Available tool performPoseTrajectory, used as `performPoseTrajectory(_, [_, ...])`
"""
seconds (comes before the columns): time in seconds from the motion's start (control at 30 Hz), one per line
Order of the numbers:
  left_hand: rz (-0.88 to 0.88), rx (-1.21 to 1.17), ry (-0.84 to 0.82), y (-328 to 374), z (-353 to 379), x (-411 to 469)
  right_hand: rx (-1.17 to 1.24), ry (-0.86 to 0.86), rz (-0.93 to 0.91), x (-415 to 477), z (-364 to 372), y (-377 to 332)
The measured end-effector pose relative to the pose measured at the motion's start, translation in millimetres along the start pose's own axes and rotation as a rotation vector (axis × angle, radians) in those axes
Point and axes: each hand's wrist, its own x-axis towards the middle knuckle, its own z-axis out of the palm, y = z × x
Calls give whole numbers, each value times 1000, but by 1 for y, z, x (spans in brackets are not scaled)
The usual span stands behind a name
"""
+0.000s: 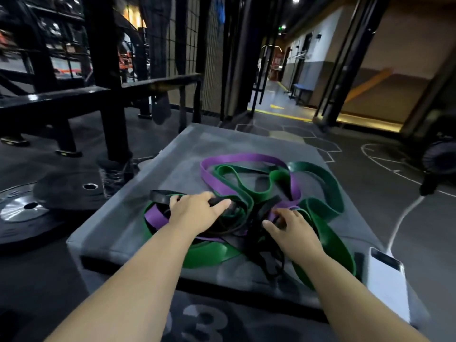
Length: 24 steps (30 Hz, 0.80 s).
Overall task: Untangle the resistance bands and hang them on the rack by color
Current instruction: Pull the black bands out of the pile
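A tangle of resistance bands lies on a grey padded box (128, 225): wide green bands (328, 193), a purple band (237, 159) and thin black bands (261, 213) knotted in the middle. My left hand (195, 211) rests on the left side of the pile, its fingers closed around a black band. At the pile's centre my right hand (293, 225) has its fingers curled into the black and purple strands; whether it grips one is unclear. A black metal rack (108, 77) stands at the left rear.
Weight plates (27, 208) lie on the floor to the left of the box. A white device (385, 277) with a white cable sits on the box's right front corner. A tyre (441, 156) stands at the right. A corridor opens straight ahead.
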Motion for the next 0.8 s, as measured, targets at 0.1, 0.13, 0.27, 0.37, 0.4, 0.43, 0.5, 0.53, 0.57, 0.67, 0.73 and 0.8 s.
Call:
performPoseTrajectory(0.1, [15,-29,-38,-3,-6,-4,45,-11,-21,-8,-3,3])
performPoseTrajectory(0.13, [19,-74,-20,-3,-8,-6,82,-34,-32,-12,-3,2])
performPoseTrajectory(0.27, [52,-182,91,0,-17,-23,234,-80,-63,-28,4,-13])
performPoseTrajectory(0.37, [143,-310,170,6,-22,-34,399,-117,15,-37,9,-27])
performPoseTrajectory(0.4, [168,-385,177,8,-24,-38,541,-173,88,-39,9,-33])
performPoseTrajectory(0.43, [186,-458,175,11,-25,-43,727,-261,185,-41,9,-38])
performPoseTrajectory(0.5, [207,-543,179,18,-24,-55,1066,-408,379,-43,10,-44])
performPoseTrajectory(0.53, [228,-532,187,22,-21,-60,1183,-452,444,-42,10,-45])
performPoseTrajectory(0.57, [264,-498,196,25,-16,-66,1278,-495,474,-40,10,-45])
performPoseTrajectory(0.67, [408,-320,116,37,2,-78,1479,-573,436,-38,6,-41])
performPoseTrajectory(0.73, [465,-250,6,42,11,-85,1509,-555,415,-38,2,-38])
performPoseTrajectory(0.8, [482,-293,-57,40,17,-86,1487,-482,447,-35,2,-35])
